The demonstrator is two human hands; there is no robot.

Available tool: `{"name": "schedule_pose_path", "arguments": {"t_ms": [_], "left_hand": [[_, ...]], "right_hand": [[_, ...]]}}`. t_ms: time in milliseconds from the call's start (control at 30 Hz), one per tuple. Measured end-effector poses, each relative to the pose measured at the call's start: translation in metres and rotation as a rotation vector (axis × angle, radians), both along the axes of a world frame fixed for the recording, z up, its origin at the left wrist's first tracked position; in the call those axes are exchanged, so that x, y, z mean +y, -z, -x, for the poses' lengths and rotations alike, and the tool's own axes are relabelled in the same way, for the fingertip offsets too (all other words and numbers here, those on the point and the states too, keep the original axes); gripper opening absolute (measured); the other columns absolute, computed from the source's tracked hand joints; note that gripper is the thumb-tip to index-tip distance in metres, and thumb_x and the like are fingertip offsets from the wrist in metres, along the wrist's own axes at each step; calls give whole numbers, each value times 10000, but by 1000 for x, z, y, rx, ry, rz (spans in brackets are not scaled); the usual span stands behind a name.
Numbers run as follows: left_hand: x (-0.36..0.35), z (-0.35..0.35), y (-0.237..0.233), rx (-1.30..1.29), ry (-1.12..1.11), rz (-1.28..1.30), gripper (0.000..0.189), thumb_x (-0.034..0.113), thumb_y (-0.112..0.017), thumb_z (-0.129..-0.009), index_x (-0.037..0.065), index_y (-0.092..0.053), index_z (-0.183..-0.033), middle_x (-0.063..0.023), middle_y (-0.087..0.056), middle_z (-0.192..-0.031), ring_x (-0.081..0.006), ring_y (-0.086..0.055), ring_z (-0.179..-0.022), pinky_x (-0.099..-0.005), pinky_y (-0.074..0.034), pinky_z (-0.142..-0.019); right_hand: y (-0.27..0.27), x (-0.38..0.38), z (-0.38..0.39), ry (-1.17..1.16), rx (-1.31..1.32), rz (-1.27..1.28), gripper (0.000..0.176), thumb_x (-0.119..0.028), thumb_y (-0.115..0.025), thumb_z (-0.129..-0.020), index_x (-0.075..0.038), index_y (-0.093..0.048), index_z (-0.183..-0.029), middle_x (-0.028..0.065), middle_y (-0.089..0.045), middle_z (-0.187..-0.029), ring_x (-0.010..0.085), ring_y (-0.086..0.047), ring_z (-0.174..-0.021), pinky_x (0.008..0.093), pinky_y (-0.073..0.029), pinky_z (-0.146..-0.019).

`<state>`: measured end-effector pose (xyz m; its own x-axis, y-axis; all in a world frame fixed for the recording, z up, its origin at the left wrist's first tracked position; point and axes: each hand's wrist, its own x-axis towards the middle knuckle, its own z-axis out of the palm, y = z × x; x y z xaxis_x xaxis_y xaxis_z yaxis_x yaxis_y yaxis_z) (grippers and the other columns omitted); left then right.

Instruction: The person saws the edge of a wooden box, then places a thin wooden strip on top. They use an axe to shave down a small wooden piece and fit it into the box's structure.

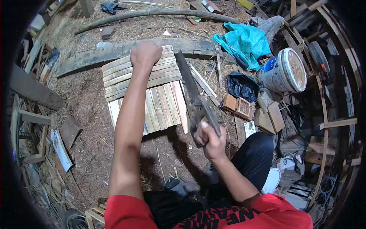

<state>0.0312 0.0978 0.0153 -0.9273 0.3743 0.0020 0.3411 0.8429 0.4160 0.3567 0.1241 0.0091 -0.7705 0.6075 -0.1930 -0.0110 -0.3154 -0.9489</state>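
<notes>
My right hand [212, 142] is wrapped round the handle of a handsaw [187, 78]. The dark blade points away from me along the right edge of a slatted wooden piece [162, 108]. That piece has narrow strips laid crosswise at its far end and lengthwise boards nearer me. A pinkish board [178, 100] lies at its right side, close to the blade. My left hand [146, 54] is closed at the far edge of the crosswise strips, bearing down on them; its fingertips are hidden.
Behind the slats lies a long dark beam [101, 55] on sawdust-covered ground. To the right are a teal plastic sheet [246, 42], a white bucket [291, 70], a black bag [243, 87] and small wooden boxes [237, 105]. Scrap wood lines both sides.
</notes>
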Motion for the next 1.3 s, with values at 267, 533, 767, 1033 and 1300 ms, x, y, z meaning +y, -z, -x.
{"name": "schedule_pose_path", "arguments": {"t_ms": [267, 533, 767, 1033, 1300], "left_hand": [[-6, -8, 9, 191, 51, -281, 377, 339, -540, -889, 23, -708, -1008, -230, -688, -1086, -414, -632, -1065, -487, -477, -929], [-32, -71, 41, 444, 469, -190, 573, 380, -625, -891, 86, -522, -1372, -176, -428, -1502, -360, -356, -1419, -584, -202, -1161], [-61, -96, 36, 437, 651, -78, 589, 393, -560, -958, 125, -441, -1469, -134, -408, -1540, -306, -346, -1445, -522, -189, -1201], [-62, -112, 40, 516, 566, -77, 461, 306, -498, -1008, 153, -487, -1442, -103, -468, -1503, -273, -397, -1419, -480, -226, -1197], [-61, -115, 46, 532, 549, -82, 441, 295, -512, -1009, 154, -511, -1426, -99, -474, -1500, -273, -402, -1417, -486, -244, -1180]], "right_hand": [[26, 62, 18, -5, -300, -800, 450, -382, -630, -952, 2, -595, -719, 63, -553, -578, 148, -510, -548, 340, -417, -536], [127, 134, 98, -410, -469, -1224, 440, -392, -566, -919, 15, -732, -932, 288, -692, -894, 403, -695, -894, 483, -540, -824], [58, 141, 154, -716, -278, -1577, 314, -198, -640, -840, 4, -662, -1079, 246, -684, -1017, 421, -647, -1003, 473, -515, -894], [50, 142, 141, -715, 211, -1465, 230, -140, -552, -924, 9, -591, -1096, 237, -651, -1051, 427, -613, -1038, 492, -494, -897], [42, 138, 133, -608, 170, -1724, 137, -107, -541, -862, 8, -594, -914, 213, -661, -921, 402, -656, -902, 517, -505, -795]]}}
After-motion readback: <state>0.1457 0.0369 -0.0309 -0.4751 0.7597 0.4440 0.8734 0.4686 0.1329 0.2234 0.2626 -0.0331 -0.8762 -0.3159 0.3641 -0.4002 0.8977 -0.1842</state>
